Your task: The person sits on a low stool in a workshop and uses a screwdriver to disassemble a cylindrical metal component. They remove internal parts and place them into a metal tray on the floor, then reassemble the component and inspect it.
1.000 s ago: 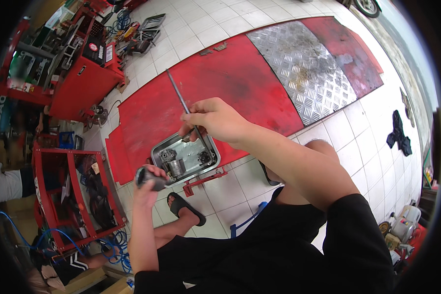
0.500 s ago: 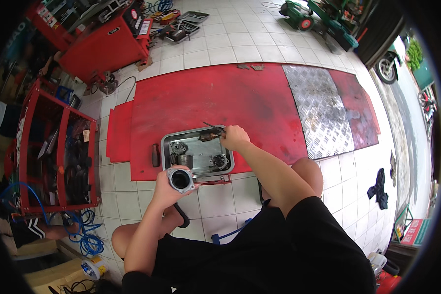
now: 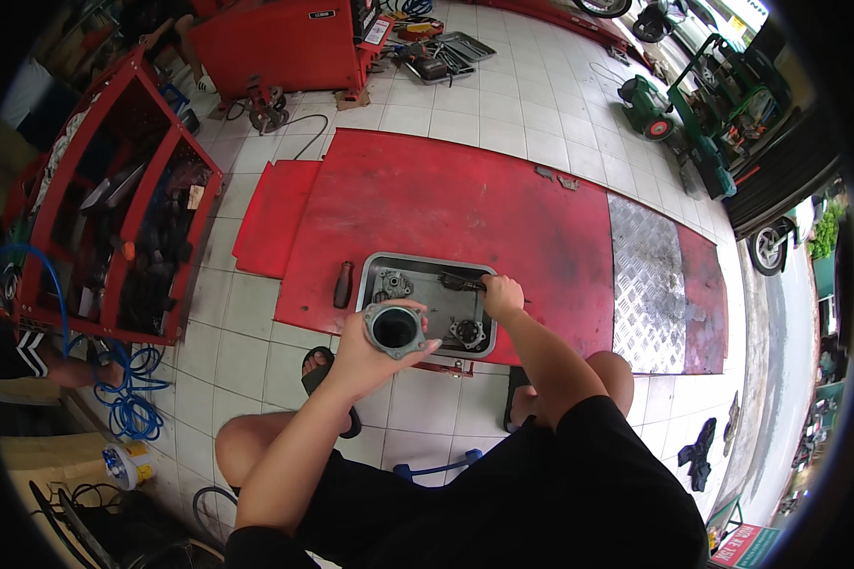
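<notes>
My left hand [image 3: 359, 357] is wrapped round a hollow grey metal cylinder housing [image 3: 396, 328], its flanged open end facing up. The housing covers the near left corner of a steel tray [image 3: 427, 261]. At the tray's right rim my right hand [image 3: 505, 297] is closed on a thin dark tool [image 3: 474, 281] that points left over the tray; its tip blends with a dark part lying there. Inside the tray, a grey metal casting [image 3: 394, 284] sits at the left and a round flanged part [image 3: 467, 332] at the near right.
The tray stands on a red platform [image 3: 427, 199] with a chequered metal plate [image 3: 647, 284]. A dark-handled tool [image 3: 343, 284] lies left of the tray. A red shelf cart [image 3: 161, 190] and a coiled blue hose [image 3: 138, 398] are at the left. Another person's arm [image 3: 76, 368] shows there.
My view has turned, so the platform slants differently. My left hand has brought the housing over the tray's near left edge. The tool in my right hand is lower, toward the tray.
</notes>
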